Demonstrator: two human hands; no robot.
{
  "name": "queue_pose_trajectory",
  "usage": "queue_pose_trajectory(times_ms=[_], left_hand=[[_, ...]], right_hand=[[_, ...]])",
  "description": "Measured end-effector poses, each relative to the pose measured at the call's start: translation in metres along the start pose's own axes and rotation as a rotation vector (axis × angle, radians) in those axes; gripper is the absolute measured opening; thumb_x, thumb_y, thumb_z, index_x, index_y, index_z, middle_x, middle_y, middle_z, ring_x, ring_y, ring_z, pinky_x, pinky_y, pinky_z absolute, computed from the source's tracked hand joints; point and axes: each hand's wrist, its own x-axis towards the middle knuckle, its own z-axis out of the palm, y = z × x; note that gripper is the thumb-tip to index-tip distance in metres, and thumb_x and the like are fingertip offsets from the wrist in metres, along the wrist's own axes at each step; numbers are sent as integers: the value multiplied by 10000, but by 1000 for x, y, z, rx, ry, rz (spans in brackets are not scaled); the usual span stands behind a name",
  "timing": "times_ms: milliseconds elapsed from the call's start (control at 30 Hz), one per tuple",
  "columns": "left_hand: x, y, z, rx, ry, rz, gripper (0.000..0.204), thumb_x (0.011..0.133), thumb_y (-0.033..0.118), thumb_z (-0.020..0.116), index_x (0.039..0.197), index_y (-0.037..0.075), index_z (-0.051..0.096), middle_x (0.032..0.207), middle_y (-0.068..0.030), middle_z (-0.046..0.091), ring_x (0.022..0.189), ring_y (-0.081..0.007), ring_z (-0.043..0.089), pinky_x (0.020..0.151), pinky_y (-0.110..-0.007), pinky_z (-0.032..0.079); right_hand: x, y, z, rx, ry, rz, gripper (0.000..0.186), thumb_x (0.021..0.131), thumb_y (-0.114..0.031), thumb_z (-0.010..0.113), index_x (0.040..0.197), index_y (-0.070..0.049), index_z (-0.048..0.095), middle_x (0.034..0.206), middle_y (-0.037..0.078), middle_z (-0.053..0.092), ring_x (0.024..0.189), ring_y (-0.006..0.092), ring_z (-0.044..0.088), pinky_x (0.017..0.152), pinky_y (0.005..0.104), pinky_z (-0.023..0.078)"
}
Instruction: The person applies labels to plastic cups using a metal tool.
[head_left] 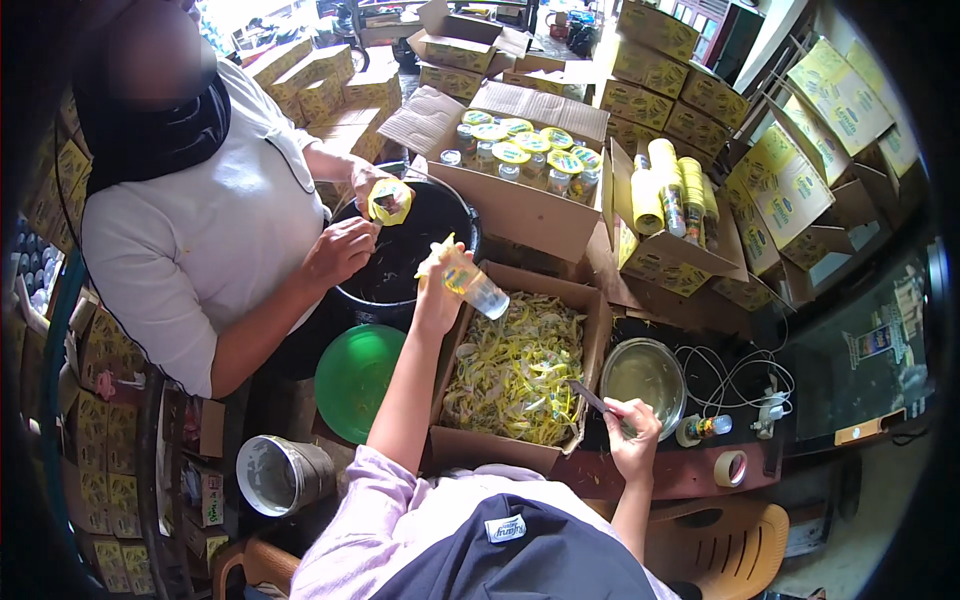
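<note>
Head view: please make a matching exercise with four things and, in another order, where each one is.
Things:
1. small clear jar
2. knife
3. metal bowl
4. green lid

Places:
A. held in the right hand
B. right of the box of yellow scraps
C. held in the left hand
D. left of that box

Pairs: 1-C, 2-A, 3-B, 4-D

You are in a cramped packing workroom. Stacked yellow cartons (660, 100) surround you. An open box (520, 190) holds lidded jars (527, 150).
</note>
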Motion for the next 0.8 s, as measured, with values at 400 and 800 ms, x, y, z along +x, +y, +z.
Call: queue_pose_trajectory(times_ms=[400,800], left_hand=[[42,-4,-11,-625,120,-178,409,765,356,599,1034,59,514,1016,-83,553,1005,-237,508,918,-526,347],[45,-4,-14,-849,-40,-161,396,795,343,533,1060,49,519,1061,-154,560,1051,-330,495,940,-535,327]], right_hand=[[-3,0,-2,11,10,34,195,664,37,659,833,-61,660,689,54,579,640,177,525,595,276,429],[-7,3,-1,7,-3,6,202,672,34,650,849,-62,650,682,58,573,636,184,530,597,283,432]])
